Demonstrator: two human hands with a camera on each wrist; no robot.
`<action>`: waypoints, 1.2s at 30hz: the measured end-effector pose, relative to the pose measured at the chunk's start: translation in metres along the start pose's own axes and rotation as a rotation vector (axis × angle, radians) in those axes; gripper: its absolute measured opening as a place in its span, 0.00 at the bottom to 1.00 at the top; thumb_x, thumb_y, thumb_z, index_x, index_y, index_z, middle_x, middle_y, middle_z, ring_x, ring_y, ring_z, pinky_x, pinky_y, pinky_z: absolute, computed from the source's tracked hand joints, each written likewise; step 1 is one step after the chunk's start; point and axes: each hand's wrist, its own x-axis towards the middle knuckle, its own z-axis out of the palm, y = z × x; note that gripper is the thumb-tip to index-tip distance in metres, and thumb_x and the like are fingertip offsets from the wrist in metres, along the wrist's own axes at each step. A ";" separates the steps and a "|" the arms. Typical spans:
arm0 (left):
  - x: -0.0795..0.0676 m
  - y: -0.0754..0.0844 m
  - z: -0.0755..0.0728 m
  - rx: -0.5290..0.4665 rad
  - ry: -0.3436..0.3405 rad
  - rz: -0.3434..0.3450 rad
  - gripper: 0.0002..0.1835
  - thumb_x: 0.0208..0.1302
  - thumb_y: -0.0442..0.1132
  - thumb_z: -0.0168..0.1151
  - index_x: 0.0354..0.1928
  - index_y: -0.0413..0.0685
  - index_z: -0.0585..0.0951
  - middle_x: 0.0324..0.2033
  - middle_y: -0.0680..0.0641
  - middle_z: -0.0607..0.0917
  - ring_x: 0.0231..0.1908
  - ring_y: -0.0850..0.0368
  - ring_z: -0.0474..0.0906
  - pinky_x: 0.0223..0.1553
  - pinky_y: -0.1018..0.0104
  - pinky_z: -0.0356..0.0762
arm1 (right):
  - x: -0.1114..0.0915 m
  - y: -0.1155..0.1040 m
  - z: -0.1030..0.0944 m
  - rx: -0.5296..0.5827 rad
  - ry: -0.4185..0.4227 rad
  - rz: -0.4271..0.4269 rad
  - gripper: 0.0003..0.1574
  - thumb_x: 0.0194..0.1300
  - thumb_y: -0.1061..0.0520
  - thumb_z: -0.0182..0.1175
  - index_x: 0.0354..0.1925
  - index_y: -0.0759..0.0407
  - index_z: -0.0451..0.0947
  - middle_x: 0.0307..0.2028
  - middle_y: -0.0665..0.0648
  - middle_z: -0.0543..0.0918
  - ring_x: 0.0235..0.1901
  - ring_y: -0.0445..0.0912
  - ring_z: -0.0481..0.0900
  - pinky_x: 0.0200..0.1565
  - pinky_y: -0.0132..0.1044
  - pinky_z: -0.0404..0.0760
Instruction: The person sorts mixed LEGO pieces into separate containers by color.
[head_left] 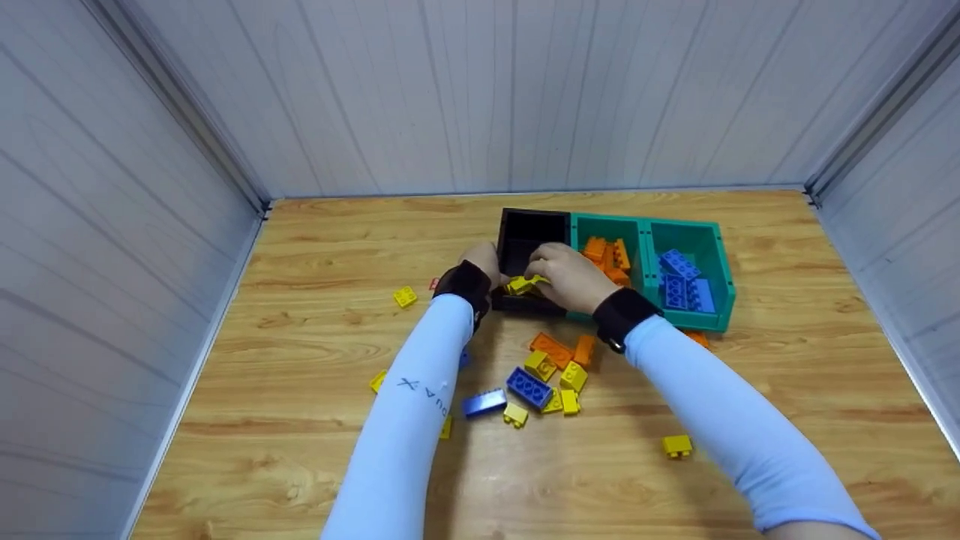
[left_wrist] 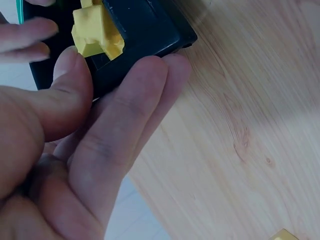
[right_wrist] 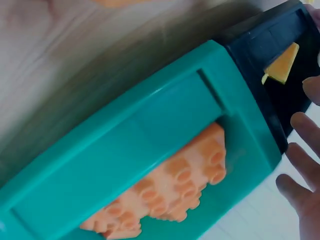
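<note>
Several yellow bricks [left_wrist: 95, 27] lie in a black bin [head_left: 525, 221], seen from above in the head view. My left hand [head_left: 484, 261] holds the bin at its left wall; in the left wrist view its thumb reaches over the rim and its fingers lie along the outside. Over the same bin is my right hand [head_left: 571, 276], with its fingertips close to the yellow bricks. In the right wrist view those fingers [right_wrist: 302, 157] are spread apart, and one yellow brick [right_wrist: 283, 64] shows in the bin.
Two joined green bins [head_left: 646, 225] stand right of the black one, holding orange bricks [head_left: 609, 259] and blue bricks [head_left: 681, 264]. Loose yellow, orange and blue bricks [head_left: 529, 388] lie on the wooden table in front. A lone yellow brick [head_left: 676, 446] sits near my right forearm.
</note>
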 end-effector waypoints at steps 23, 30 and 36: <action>0.005 -0.018 -0.007 -0.002 0.020 0.015 0.21 0.63 0.41 0.70 0.52 0.35 0.78 0.47 0.40 0.83 0.49 0.47 0.78 0.53 0.59 0.75 | -0.230 -0.032 -0.022 0.215 -0.245 0.319 0.24 0.58 0.53 0.72 0.51 0.59 0.82 0.43 0.55 0.80 0.42 0.51 0.80 0.42 0.48 0.81; 0.010 -0.024 -0.007 0.005 0.019 -0.007 0.19 0.62 0.42 0.71 0.47 0.35 0.79 0.42 0.42 0.83 0.44 0.48 0.78 0.50 0.59 0.76 | -0.244 -0.043 -0.012 0.289 -0.301 0.416 0.20 0.54 0.56 0.75 0.45 0.56 0.82 0.37 0.48 0.76 0.36 0.43 0.74 0.37 0.41 0.76; 0.006 -0.022 -0.008 -0.001 0.016 -0.013 0.22 0.62 0.41 0.71 0.53 0.35 0.78 0.48 0.40 0.83 0.50 0.47 0.78 0.53 0.59 0.75 | -0.238 -0.043 -0.005 0.220 -0.265 0.423 0.13 0.56 0.60 0.74 0.40 0.54 0.82 0.33 0.47 0.74 0.32 0.40 0.73 0.34 0.37 0.76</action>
